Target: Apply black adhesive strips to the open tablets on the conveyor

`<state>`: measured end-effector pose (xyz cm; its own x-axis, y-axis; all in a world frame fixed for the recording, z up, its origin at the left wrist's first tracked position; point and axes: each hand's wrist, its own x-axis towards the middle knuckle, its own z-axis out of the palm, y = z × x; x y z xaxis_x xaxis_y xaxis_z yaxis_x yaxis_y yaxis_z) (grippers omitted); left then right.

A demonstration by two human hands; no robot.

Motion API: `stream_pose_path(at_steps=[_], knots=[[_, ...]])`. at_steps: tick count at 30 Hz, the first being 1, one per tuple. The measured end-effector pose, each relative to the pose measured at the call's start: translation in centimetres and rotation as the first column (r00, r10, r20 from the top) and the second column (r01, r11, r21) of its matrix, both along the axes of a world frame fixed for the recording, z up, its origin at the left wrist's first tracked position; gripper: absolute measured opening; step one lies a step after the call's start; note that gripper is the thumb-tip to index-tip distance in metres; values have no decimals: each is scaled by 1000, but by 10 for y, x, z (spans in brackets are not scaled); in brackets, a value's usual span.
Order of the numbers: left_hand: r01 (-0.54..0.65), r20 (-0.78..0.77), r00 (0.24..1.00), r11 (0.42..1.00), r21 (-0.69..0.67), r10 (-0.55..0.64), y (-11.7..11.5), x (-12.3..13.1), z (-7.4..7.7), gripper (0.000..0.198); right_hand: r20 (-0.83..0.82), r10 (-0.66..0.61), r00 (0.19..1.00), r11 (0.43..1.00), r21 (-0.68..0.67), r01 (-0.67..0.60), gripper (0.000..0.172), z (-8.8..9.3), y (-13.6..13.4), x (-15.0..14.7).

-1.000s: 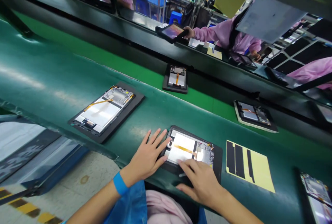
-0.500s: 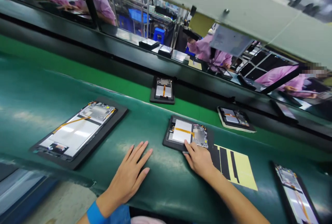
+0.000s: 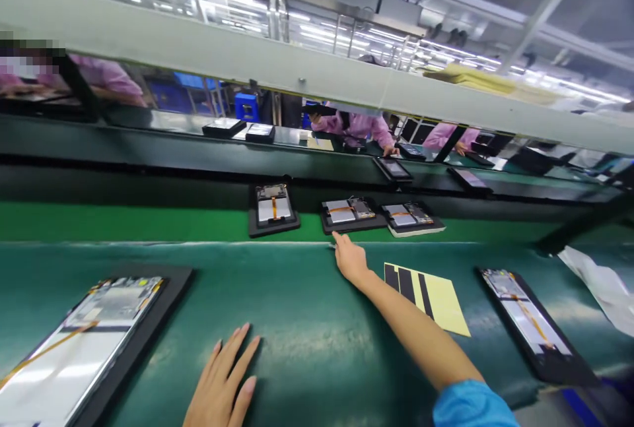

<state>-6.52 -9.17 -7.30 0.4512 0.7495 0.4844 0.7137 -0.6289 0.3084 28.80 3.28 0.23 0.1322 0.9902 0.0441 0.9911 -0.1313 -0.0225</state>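
Observation:
An opened tablet (image 3: 347,210), with a pale battery and orange ribbon cable, lies on a black pad on the bright green belt. My right hand (image 3: 351,259) reaches to that pad's near edge, index finger stretched out against it and the other fingers partly hidden. Flat on the dark green worktop rests my left hand (image 3: 222,381), fingers extended and nothing in it. Left of it is a larger opened tablet (image 3: 94,341) on a black pad, cut off by the frame. A yellow sheet with black strips (image 3: 443,301) lies beside my right forearm.
Two more opened tablets, one on the left (image 3: 274,206) and one on the right (image 3: 409,216), sit on the belt. Another opened tablet (image 3: 528,318) is at the worktop's right, near a white sheet (image 3: 599,288). Co-workers in pink (image 3: 354,125) sit beyond the black divider (image 3: 198,156).
My right hand has moved the tablet on its pad forward from the worktop onto the belt, between two others. My left hand stays flat on the worktop. The view has tilted up.

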Motion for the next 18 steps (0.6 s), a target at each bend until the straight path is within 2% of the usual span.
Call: stream_pose_path(at_steps=[5,8,11,13,15,17,18], knots=[[24,76,997,998,-54,-19,4,-9,-15,61,-131,29,991,999,28,-26,45,-11,-9,-6],[24,142,990,987,-156,-2,13,-11,-11,55,-190,32,981,999,38,-26,41,-12,-9,-4],[80,206,978,947,-310,-15,31,-4,13,46,-230,31,973,999,44,-21,39,-11,-8,-3],[138,300,954,889,-437,-1,48,10,37,42,-248,34,968,998,52,-22,39,-11,-8,-4],[183,419,905,819,-545,77,67,32,61,43,-261,41,965,998,65,-24,38,-12,-8,-4],[270,563,799,710,-650,211,89,58,81,45,-271,50,961,996,80,-29,37,-13,-8,-4],[339,640,708,651,-679,298,100,72,89,43,-276,54,960,996,87,-32,37,-13,-8,-3]])
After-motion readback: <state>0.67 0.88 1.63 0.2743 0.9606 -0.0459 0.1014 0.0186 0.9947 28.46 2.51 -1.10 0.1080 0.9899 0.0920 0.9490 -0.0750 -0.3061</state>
